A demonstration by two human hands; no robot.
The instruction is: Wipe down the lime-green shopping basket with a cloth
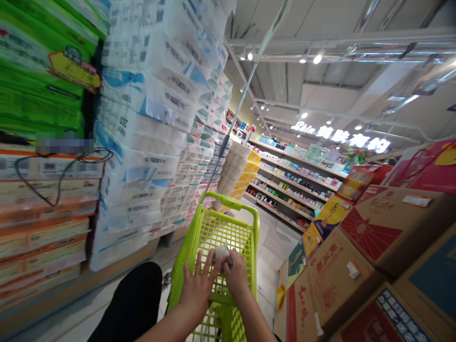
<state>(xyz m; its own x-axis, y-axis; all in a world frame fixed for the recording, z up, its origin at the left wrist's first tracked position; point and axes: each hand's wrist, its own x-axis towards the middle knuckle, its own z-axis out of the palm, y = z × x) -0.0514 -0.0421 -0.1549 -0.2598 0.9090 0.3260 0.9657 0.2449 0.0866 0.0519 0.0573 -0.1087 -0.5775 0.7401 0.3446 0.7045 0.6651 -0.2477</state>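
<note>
A lime-green shopping cart (pixel 228 223) stands in front of me in a store aisle. My left hand (pixel 197 282) lies flat on the cart's near rim with its fingers spread. Close beside it, my right hand (pixel 235 275) is curled around a small crumpled white object (pixel 221 251), perhaps a tissue or bag, held just over the basket. A long metal pole (pixel 235 118) rises from the cart toward the ceiling.
Tall stacks of wrapped tissue packs (pixel 149 123) and green packs (pixel 42 61) fill the left side. Red and brown cartons (pixel 374 228) are piled on the right. Shelves of goods (pixel 292 185) run across the far end of the tiled aisle. My dark-trousered knee (pixel 135 299) shows below.
</note>
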